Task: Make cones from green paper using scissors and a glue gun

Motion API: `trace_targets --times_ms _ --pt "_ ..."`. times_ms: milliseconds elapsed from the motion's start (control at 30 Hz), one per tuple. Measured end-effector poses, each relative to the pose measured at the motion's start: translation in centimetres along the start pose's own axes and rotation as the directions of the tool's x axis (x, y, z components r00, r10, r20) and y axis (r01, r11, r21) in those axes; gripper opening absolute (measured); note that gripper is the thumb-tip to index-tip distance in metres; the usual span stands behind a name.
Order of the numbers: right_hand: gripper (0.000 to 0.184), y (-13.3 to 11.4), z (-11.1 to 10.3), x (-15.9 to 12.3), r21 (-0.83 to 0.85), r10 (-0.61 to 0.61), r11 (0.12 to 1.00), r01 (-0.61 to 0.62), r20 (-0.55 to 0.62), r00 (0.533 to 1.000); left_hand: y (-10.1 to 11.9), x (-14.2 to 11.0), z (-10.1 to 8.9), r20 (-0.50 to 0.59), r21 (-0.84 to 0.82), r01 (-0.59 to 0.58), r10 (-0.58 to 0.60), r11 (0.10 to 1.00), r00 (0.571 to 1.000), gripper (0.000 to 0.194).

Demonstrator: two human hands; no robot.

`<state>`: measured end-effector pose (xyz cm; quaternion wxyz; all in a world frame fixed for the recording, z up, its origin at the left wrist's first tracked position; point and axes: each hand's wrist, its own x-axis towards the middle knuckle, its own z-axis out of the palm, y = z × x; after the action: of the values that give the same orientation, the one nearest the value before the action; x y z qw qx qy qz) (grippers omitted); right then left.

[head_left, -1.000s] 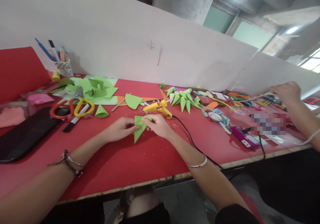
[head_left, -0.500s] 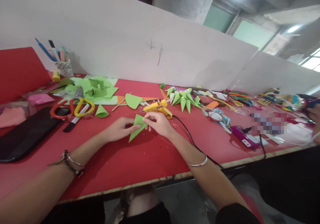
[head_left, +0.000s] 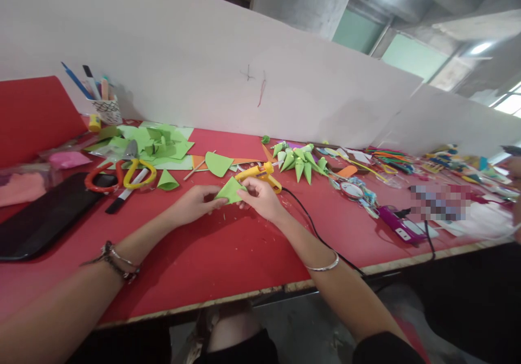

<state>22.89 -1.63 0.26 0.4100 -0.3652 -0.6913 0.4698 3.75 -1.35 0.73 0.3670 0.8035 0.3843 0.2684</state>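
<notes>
A piece of green paper (head_left: 231, 190) is held between both hands above the red tabletop, its pointed corner upward. My left hand (head_left: 198, 203) pinches its left corner, and my right hand (head_left: 262, 198) grips the right corner with thumb and fingers. Just behind the right hand lies a yellow hot glue gun (head_left: 260, 172), partly hidden by it. Beyond the paper rests a green paper half-round (head_left: 218, 163) on a thin wooden stick. To the left stands a small green paper cone (head_left: 167, 180). A cluster of green paper cones (head_left: 300, 160) lies behind the glue gun.
Red-and-yellow-handled scissors (head_left: 138, 173), a marker (head_left: 116, 205) and a black tray-like object (head_left: 44, 217) lie left. A pen cup (head_left: 108, 109) stands by the white partition. A black cord (head_left: 307, 217) runs over the front edge. A purple power strip (head_left: 401, 225) and another person are right.
The green paper has been turned in my hands: its long point hung downward before, and now it shows as a wider triangle with its tip up. Both hands stay nearly in place.
</notes>
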Motion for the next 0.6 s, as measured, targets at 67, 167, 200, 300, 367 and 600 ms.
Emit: trace_targets --times_ms 67,167,200,300,367,600 --pt "0.016 -0.10 0.04 -0.02 -0.035 -0.036 0.999 0.035 -0.020 0.999 -0.05 0.06 -0.15 -0.046 0.035 0.024 -0.023 0.999 0.999 0.030" --pt "0.013 -0.38 0.16 -0.17 -0.089 -0.053 0.994 0.055 0.023 0.998 -0.01 0.09 -0.19 -0.072 0.090 0.029 -0.022 0.996 0.997 0.032" --pt "0.014 -0.47 0.19 -0.23 -0.095 -0.040 0.994 0.045 0.055 0.998 0.04 0.08 -0.16 -0.064 0.098 0.022 -0.016 0.995 0.998 0.031" --pt "0.016 -0.62 0.22 -0.38 -0.098 0.013 0.995 -0.002 0.111 0.994 0.18 0.03 -0.12 -0.052 0.107 0.003 0.002 0.994 0.999 0.031" --pt "0.016 -0.60 0.18 -0.41 -0.096 0.044 0.995 -0.034 0.097 0.994 0.27 0.00 -0.18 -0.079 0.094 0.003 0.004 0.996 0.997 0.031" --pt "0.018 -0.22 0.11 -0.34 -0.019 0.069 0.997 -0.069 0.032 0.997 0.82 -0.12 -0.69 -0.224 -0.066 0.069 -0.082 0.995 0.971 0.029"
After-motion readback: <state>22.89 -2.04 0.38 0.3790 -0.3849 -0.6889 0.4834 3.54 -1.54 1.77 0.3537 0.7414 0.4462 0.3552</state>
